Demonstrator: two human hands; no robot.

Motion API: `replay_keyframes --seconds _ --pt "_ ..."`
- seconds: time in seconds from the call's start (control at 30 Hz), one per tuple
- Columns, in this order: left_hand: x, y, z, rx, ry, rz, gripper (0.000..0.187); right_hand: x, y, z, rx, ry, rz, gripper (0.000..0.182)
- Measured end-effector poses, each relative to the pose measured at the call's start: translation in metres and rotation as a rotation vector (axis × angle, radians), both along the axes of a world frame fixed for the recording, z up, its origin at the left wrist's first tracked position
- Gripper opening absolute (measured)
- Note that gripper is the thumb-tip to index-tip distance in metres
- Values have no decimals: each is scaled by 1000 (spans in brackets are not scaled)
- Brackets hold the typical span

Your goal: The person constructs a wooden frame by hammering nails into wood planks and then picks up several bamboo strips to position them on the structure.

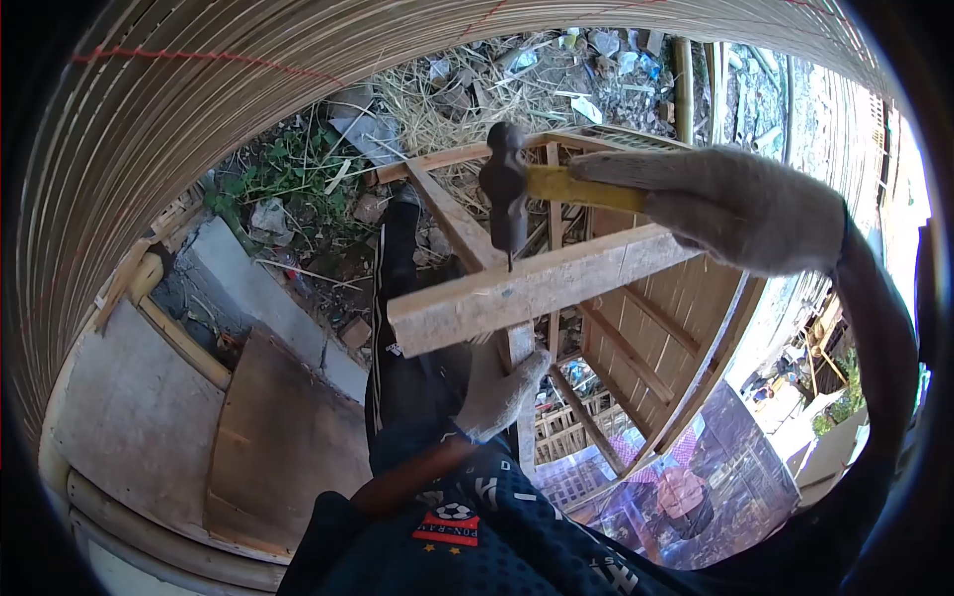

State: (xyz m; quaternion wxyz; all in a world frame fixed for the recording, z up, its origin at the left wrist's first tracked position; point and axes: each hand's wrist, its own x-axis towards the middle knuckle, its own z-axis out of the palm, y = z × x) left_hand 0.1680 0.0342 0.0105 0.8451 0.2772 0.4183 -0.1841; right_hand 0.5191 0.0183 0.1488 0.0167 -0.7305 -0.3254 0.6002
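My right hand (740, 209), in a pale work glove, is wrapped round the yellow handle of a hammer (507, 184). The hammer's dark metal head is just above a nail (511, 262) that stands upright in the top edge of a wooden beam (517, 293). The beam runs from the middle toward the right, passing below my right hand. My left hand (497, 395), also gloved, is below the beam near a timber upright, with its thumb apart; its other fingers are partly hidden by the wood.
A slatted wooden frame (636, 338) stands behind the beam at the right. Bamboo slats (199, 109) curve across the top left. Brown and grey boards (288, 437) lie at the lower left. Straw, plants and rubble (288, 189) cover the ground, and a printed sheet (735, 457) lies lower right.
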Motion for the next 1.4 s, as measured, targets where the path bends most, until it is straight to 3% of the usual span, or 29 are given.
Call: replay_keyframes --seconds 0.03,0.13,0.17,0.27,0.3,0.4,0.43,0.5,0.6,0.63,0.7,0.77,0.8,0.83,0.93,1.03,1.1,1.2,1.27,1.33,1.37,1.4 --pt "-2 -1 5 -4 29 18 8 0 17 6 -213 69 8 48" --pt "1 4 -2 -94 6 -5 9 25 -18 -18 302 -162 161 50" --pt "-1 3 -4 -34 -27 -49 10 27 -26 -23 356 -191 189 50" --pt "5 7 2 -24 -25 -46 9 1 -7 -5 213 -57 178 48" --pt "6 1 2 -1 -15 61 11 -6 -2 0 166 -16 172 47" --pt "-1 2 1 -29 -32 -26 11 4 1 -8 106 -6 68 48" --pt "4 5 -1 -57 -21 -37 11 8 -4 -12 162 -70 32 48" --pt "5 6 -3 -93 -6 -35 10 3 -33 -45 593 -495 300 49" --pt "8 7 4 -96 4 44 11 -6 -16 -15 255 -196 131 48" --pt "3 0 6 21 -22 -2 12 -4 -16 -9 178 -62 98 48" --pt "1 2 1 -52 8 14 13 12 -21 -8 126 15 -48 47" --pt "-1 0 -6 -64 11 -6 14 5 -34 -13 192 -148 -383 48" --pt "2 0 -7 -73 4 13 14 1 -24 -12 105 -199 -688 49" --pt "4 2 -9 -81 -5 21 14 -2 -23 -7 119 -175 -374 53" --pt "-3 -4 1 5 -58 17 14 -22 -24 -3 133 -246 204 59" --pt "-3 -1 -3 -47 -15 -6 18 8 -40 -23 242 -711 584 54" --pt "3 -1 -12 -45 -35 -1 20 9 -35 -24 267 -721 594 53" --pt "2 6 1 -41 6 10 19 -10 -23 -7 126 -177 233 59" --pt "-2 3 6 -27 -14 -1 17 -7 -20 0 54 -114 185 59" --pt "2 5 -3 -35 -36 -51 15 3 -14 -6 -31 -352 192 56" --pt "2 6 0 -57 -18 -29 17 6 -9 -7 -112 -426 126 55" --pt "6 6 0 -71 -12 -1 18 -13 -1 0 -22 -429 -63 56"
